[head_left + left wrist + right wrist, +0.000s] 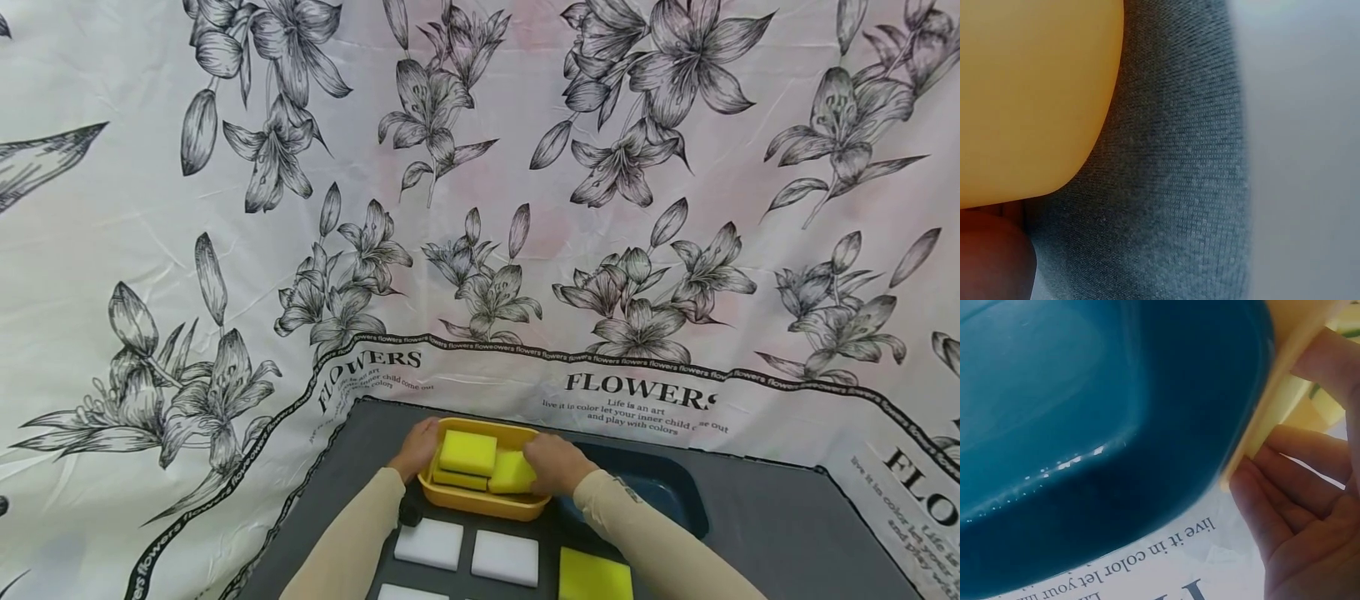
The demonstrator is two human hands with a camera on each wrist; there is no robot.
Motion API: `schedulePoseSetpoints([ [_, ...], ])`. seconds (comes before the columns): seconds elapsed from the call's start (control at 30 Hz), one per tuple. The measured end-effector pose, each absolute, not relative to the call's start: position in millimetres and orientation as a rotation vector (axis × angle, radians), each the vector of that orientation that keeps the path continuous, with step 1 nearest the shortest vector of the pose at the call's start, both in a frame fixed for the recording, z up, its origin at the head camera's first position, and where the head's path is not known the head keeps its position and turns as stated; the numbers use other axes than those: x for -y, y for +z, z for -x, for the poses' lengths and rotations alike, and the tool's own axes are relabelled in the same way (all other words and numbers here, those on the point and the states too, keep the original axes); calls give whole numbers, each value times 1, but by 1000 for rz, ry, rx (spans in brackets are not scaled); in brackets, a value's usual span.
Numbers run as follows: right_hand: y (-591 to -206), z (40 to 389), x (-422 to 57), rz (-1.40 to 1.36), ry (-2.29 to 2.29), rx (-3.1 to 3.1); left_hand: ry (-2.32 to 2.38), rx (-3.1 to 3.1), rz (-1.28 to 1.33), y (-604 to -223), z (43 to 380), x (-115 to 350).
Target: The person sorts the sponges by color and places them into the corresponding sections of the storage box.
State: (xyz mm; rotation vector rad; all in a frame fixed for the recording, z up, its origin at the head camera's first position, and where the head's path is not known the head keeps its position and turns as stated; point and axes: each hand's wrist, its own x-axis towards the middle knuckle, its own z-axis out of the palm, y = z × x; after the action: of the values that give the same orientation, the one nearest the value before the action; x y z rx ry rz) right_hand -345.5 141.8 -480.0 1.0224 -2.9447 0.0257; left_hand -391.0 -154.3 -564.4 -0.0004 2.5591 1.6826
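Note:
A yellow-orange plastic tub (483, 503) stands near the back of the grey table, with several yellow sponges (468, 453) inside. My left hand (417, 450) holds the tub at its left rim; in the left wrist view part of a hand (994, 256) lies beneath the yellow wall (1029, 94). My right hand (557, 463) reaches over the right rim and pinches a tilted yellow sponge (512, 473) inside the tub. Close up, its fingers (1300, 456) lie along the tub's rim (1260, 425), with the sponge's yellow edge showing between thumb and fingers.
A dark blue tub (667, 483) stands right of the yellow one, partly behind my right forearm. White sponges (505, 557) and a yellow sponge (595, 575) lie on the table (780, 517) in front. Flower-printed cloth (480, 383) hangs behind the table.

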Motion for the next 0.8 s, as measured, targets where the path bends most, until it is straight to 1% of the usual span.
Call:
schedulePoseSetpoints([
  [0.27, -492, 351, -138, -1051, -1, 2933, 1697, -2546, 43, -564, 392, 152],
  [0.53, -506, 357, -137, -1040, -12, 2937, 1693, -2554, 29, -566, 393, 151],
  [0.8, -499, 358, -142, -1023, 122, 3023, 1696, -2562, 27, -564, 393, 152],
])
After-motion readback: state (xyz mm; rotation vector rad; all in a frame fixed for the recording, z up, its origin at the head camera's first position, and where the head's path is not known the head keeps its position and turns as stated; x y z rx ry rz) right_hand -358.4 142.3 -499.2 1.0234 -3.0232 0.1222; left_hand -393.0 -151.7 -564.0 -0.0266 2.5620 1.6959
